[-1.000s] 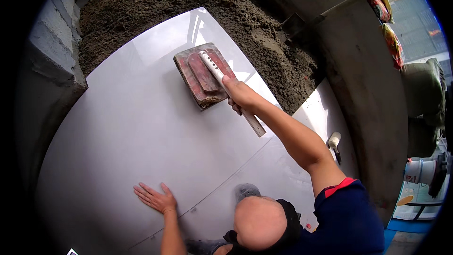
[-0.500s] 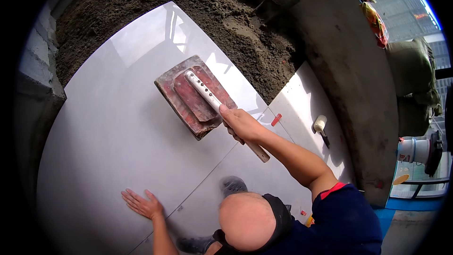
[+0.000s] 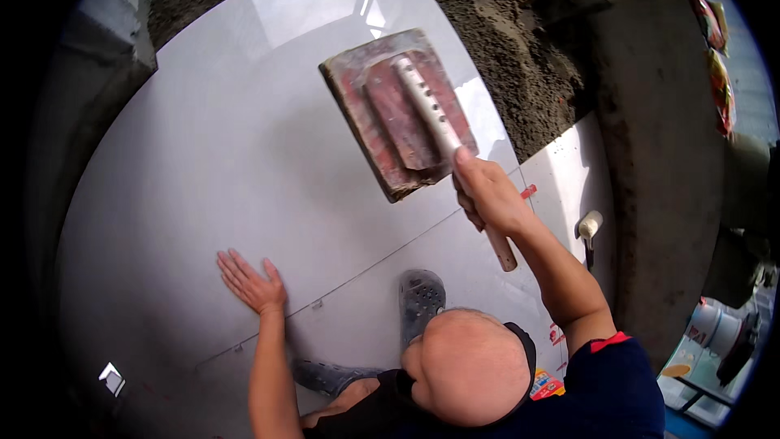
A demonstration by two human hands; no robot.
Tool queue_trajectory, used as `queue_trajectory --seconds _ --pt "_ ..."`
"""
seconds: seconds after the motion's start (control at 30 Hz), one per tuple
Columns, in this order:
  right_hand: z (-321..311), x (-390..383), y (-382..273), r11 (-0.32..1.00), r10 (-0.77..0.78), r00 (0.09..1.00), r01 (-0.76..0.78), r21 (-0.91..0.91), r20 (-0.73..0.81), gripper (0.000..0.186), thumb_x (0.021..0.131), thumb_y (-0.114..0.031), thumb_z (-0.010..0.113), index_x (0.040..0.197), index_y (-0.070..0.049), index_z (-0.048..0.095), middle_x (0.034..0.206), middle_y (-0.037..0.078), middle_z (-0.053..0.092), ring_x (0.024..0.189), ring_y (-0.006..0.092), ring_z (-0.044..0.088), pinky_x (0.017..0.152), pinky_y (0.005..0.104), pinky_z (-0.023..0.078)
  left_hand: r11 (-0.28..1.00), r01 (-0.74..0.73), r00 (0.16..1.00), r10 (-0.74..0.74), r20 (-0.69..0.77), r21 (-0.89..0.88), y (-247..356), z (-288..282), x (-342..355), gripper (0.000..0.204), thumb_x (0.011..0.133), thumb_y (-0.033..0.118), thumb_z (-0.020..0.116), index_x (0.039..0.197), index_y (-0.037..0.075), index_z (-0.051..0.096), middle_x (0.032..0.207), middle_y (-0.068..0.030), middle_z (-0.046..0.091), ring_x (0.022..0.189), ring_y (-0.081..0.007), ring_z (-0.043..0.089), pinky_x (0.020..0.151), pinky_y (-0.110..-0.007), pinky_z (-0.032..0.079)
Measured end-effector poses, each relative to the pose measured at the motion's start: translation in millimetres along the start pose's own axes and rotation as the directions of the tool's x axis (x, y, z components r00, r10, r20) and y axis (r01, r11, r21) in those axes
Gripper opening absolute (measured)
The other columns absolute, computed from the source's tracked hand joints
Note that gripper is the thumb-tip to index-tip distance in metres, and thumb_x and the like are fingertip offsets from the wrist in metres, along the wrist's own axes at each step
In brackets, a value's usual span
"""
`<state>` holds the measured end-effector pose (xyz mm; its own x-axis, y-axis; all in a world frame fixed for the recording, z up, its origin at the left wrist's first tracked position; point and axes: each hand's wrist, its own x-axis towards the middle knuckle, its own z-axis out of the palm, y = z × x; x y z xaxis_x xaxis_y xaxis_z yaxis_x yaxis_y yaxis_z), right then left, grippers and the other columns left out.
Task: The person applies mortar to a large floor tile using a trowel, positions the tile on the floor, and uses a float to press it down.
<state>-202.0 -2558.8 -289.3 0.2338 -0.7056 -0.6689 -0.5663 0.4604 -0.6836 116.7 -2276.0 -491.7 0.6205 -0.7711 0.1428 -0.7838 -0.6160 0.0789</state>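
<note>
My right hand (image 3: 492, 197) is wrapped round the pale handle of a tamping paddle (image 3: 382, 106). The paddle has a broad, worn, reddish square block, and several dark dots run along its handle. It is over a large glossy white tile (image 3: 219, 146), which carries a soft shadow beside it; whether any edge touches the tile is hard to tell. Palm down, my left hand (image 3: 255, 283) lies on the same tile near its lower joint, with its fingers spread and nothing in them.
Dark, sandy mortar (image 3: 520, 57) borders the tile at the far right. A white-headed mallet (image 3: 591, 225) and a red clip (image 3: 529, 192) lie at right. My bare knee (image 3: 479, 366) and grey clogs (image 3: 421, 305) are below. A concrete wall corner (image 3: 122, 41) stands at left.
My view has shifted, so most things sit further right or lower. The paddle looks larger, as if lifted nearer to me. My left hand stays flat on the tile.
</note>
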Motion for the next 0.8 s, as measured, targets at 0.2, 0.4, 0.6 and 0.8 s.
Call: queue_trajectory --seconds 0.2,0.4,0.6,0.8 --pt "52.4 -1.8 96.3 0.881 -0.266 0.964 0.246 -0.404 0.007 0.068 0.105 -0.058 0.03 0.078 0.001 0.051 0.06 0.01 0.054 0.052 0.0191 0.055 0.05 0.0349 0.045 0.997 0.044 0.994 -0.038 0.1 -0.056 0.4 6.6 8.5 0.085 0.089 0.042 0.056 0.154 -0.002 0.025 0.163 -0.0241 0.018 0.152 -0.039 0.014 0.122 -0.053 0.011" --pt "116.6 25.5 -5.9 0.942 0.154 0.931 -0.037 -0.334 0.33 0.056 0.104 -0.055 0.042 0.077 -0.006 0.049 0.061 -0.001 0.046 0.048 0.0084 0.041 0.043 0.0275 0.034 0.988 0.071 0.978 -0.043 0.202 -0.135 -17.6 -4.1 -2.8 0.08 0.092 0.042 0.053 0.154 -0.001 0.026 0.163 -0.0219 0.018 0.152 -0.037 0.014 0.123 -0.05 0.01" --pt "90.7 -27.9 1.5 0.813 -0.463 0.828 0.539 -0.221 0.316 0.069 0.102 -0.066 0.028 0.072 -0.005 0.045 0.047 -0.002 0.038 0.035 0.0075 0.035 0.033 0.0238 0.027 0.983 0.178 0.964 -0.164 0.211 -0.048 -60.8 -1.6 -21.2 0.079 0.093 0.04 0.053 0.155 0.0 0.026 0.164 -0.0173 0.018 0.153 -0.0325 0.014 0.123 -0.049 0.01" --pt "146.2 46.2 49.5 0.645 -0.144 0.925 0.357 -0.676 0.351 0.069 0.105 -0.055 0.036 0.082 0.007 0.056 0.07 0.025 0.058 0.067 0.034 0.055 0.071 0.0458 0.047 0.984 0.124 0.987 -0.108 0.123 -0.131 -60.6 1.8 -2.9 0.076 0.095 0.04 0.053 0.154 -0.002 0.026 0.163 -0.0195 0.019 0.152 -0.0347 0.015 0.123 -0.05 0.012"
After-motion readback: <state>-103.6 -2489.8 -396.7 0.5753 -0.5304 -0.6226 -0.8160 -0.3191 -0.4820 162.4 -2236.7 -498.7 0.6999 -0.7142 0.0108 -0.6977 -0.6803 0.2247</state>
